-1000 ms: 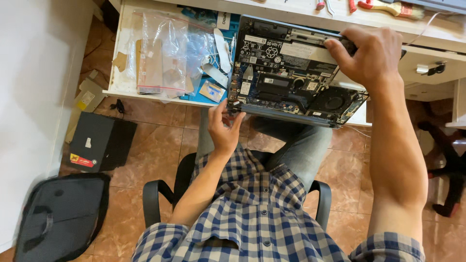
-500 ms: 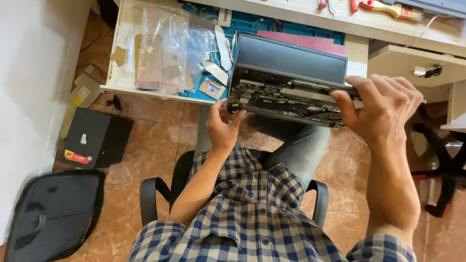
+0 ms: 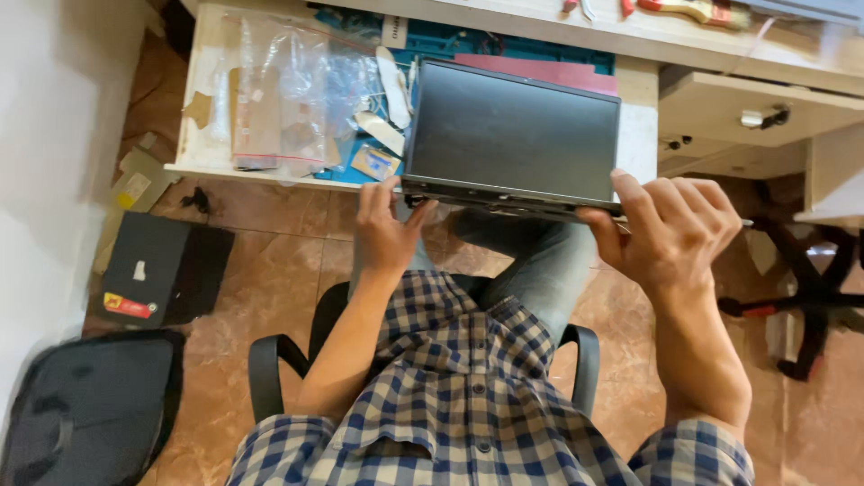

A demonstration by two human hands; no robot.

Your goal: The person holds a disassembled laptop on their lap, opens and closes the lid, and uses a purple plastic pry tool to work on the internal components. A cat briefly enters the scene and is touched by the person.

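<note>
Laptop (image 3: pixel 513 135) long axis left-right, dark panel up, both hands gripping near edge

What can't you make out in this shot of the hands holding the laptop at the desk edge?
Head view only:
- Laptop: its underside faces away, hidden by its own dark panel.
- Left hand: fingertips tucked under the laptop's front edge.
- Right hand: what its fingertips press is hidden at the laptop's corner.
- Red-handled tools: cut off by the top edge.
- Clear plastic bags: contents blurred by glare.
- Black bag: cut off at the bottom-left corner, blurred.
</note>
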